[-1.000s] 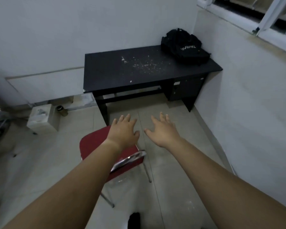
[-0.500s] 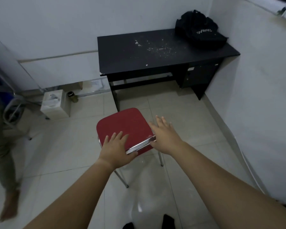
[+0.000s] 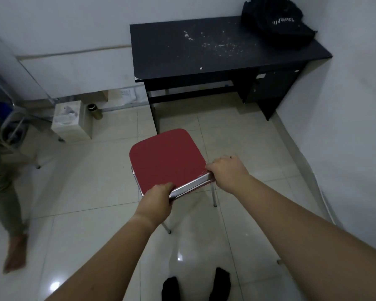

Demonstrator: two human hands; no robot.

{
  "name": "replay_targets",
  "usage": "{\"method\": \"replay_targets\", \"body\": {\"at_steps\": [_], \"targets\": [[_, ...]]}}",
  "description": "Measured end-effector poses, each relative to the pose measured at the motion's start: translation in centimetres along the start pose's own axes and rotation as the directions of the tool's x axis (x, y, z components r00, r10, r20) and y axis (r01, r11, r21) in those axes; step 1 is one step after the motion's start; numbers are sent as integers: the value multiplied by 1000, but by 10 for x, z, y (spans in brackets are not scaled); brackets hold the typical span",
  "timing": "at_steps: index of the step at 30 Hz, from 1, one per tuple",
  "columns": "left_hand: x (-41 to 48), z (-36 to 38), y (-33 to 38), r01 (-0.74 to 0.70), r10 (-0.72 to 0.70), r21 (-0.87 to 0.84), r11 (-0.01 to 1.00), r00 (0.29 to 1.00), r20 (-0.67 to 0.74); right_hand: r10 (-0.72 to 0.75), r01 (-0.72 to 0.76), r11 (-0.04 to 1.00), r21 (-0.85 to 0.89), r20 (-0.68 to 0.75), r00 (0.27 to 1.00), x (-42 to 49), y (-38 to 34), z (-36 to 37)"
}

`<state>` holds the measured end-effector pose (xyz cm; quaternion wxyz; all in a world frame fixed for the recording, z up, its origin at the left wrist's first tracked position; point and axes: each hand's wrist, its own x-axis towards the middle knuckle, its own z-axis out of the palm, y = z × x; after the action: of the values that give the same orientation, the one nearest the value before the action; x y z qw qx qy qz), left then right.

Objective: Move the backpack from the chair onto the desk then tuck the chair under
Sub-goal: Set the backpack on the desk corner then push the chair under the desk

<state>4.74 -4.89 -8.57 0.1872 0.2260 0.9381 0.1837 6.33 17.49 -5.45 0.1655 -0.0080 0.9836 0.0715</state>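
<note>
The red-seated chair [image 3: 165, 158] with chrome legs stands on the tiled floor, a short way in front of the black desk [image 3: 182, 53]. The black backpack [image 3: 278, 25] lies on the desk's far right corner against the wall. My left hand [image 3: 159, 198] grips the chrome backrest bar at its left end. At the bar's right end my right hand [image 3: 226, 170] is closed around it and the seat's corner. The seat has nothing on it.
A white wall runs close along the right. Another person's leg and bare foot [image 3: 15, 253] are at the left edge. A white box [image 3: 68, 120] and a small dark can [image 3: 95, 110] sit on the floor left of the desk. My dark-socked feet [image 3: 195, 285] are below.
My hands went from hovering with spread fingers to gripping the chair's back bar at both ends. The view shifted, and the other person came into view on the left.
</note>
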Motion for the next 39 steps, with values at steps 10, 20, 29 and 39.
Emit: {"method": "replay_targets", "body": {"at_steps": [10,20,29,39], "targets": [[13,3,3,-66,60,130,989,997,48,34,-31,993,117,-24,999,3,1,11],[39,-8,2,-190,174,198,962,980,92,97,-96,994,49,-27,995,2,8,18],[85,-16,34,-290,263,257,922,955,134,154,-144,979,145,-61,986,-14,42,32],[103,1,38,-286,262,331,899,958,115,102,-72,959,273,-98,990,-11,62,47]]}}
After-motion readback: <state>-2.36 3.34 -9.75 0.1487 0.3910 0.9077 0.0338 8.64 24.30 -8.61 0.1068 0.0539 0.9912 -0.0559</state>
